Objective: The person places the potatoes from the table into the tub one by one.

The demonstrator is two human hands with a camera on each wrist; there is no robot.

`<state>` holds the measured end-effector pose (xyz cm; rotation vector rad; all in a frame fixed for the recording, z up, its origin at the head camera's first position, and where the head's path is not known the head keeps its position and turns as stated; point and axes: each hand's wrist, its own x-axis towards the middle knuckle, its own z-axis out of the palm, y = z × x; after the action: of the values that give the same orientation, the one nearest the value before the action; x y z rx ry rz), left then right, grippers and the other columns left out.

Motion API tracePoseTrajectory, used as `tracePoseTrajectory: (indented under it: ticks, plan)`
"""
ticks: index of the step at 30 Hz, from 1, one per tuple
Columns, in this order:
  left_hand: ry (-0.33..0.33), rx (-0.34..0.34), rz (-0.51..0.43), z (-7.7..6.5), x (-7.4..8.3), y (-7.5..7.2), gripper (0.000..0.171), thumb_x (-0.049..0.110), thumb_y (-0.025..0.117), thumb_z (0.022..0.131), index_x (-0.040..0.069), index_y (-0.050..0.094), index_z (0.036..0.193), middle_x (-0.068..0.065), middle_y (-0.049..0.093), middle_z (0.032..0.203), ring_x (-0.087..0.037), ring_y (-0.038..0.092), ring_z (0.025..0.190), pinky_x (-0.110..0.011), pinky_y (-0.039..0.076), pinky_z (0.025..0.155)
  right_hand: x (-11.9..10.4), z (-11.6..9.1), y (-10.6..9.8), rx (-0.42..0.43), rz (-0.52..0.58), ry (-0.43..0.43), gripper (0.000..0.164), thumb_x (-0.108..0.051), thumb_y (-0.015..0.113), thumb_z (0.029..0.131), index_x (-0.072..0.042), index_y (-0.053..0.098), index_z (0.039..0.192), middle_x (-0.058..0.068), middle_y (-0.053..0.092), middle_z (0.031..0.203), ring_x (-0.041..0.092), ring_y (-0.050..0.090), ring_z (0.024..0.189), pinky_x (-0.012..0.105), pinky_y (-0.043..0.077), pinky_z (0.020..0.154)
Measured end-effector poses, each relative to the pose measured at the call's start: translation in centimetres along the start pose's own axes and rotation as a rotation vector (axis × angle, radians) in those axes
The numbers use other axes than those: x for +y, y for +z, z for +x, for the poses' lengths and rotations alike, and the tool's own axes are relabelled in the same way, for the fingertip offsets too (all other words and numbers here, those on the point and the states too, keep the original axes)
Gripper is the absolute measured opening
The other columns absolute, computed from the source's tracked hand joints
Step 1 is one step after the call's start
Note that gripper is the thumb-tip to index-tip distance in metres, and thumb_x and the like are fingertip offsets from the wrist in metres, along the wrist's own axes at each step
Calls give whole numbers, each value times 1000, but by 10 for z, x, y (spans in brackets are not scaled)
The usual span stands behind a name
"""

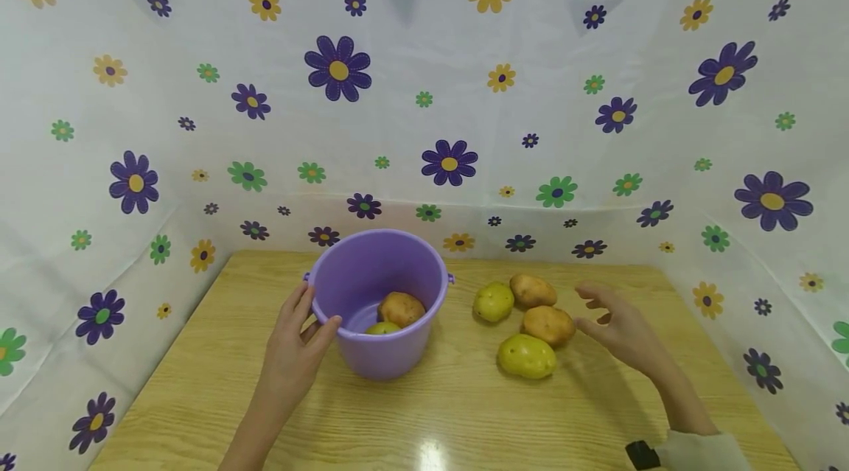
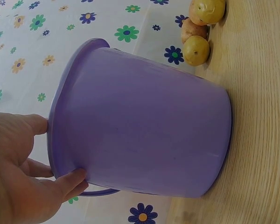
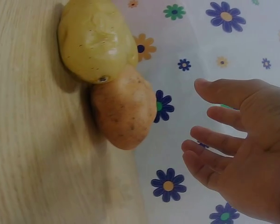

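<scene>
A purple bucket [image 1: 385,360] stands on the table. My left hand [image 1: 292,342] holds it by the near left rim, thumb at the front and fingers against the outer side [image 2: 25,172]. Inside the bucket lie a brown potato [image 1: 402,308] and a yellow-green potato [image 1: 382,328], the latter partly hidden by the rim. Right of the bucket, two brown potatoes [image 1: 549,325] [image 1: 533,290] and two yellow-green ones [image 1: 527,357] [image 1: 494,302] lie close together. My right hand [image 1: 620,327] hovers just right of the nearer brown potato [image 3: 126,109], fingers apart and nothing held.
The wooden table [image 1: 424,419] has a light grain. White cloth [image 1: 564,36] printed with flowers rises behind it and along both sides. The bucket's handle [image 2: 100,192] hangs on its far side in the left wrist view.
</scene>
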<state>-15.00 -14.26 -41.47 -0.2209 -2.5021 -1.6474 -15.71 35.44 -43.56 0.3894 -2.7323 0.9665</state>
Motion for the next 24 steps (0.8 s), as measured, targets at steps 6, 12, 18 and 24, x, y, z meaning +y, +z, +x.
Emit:
tracePoseTrajectory:
  ticks: [6, 12, 18, 24]
  plan:
    - [-15, -7, 5, 0, -1, 0, 77, 25, 67, 104, -5, 24, 160, -18, 14, 169, -37, 35, 148, -29, 42, 113, 10, -3, 11, -34, 15, 7, 51, -5, 75, 95, 10, 55, 139, 32, 60, 132, 46, 62, 112, 50, 62, 83]
    - [-5, -7, -2, -1, 0, 0, 76, 24, 66, 104, -6, 24, 160, -19, 14, 169, -39, 35, 148, -31, 42, 114, 18, -4, 25, -60, 60, 11, 51, -3, 77, 92, 12, 56, 136, 34, 58, 132, 47, 61, 110, 48, 63, 79]
    - [-2, -6, -4, 1, -2, 1, 77, 23, 67, 104, -6, 24, 160, -18, 14, 169, -39, 35, 148, -31, 43, 114, 27, -2, 37, -80, 98, 45, 60, -3, 81, 88, 14, 52, 138, 35, 56, 135, 46, 60, 113, 42, 64, 80]
    - [3, -6, -6, 1, -3, 1, 77, 23, 67, 104, -6, 24, 160, -19, 14, 169, -39, 35, 148, -31, 42, 114, 26, -2, 45, -89, 99, 79, 66, -5, 84, 85, 15, 50, 139, 35, 56, 134, 47, 59, 114, 53, 62, 86]
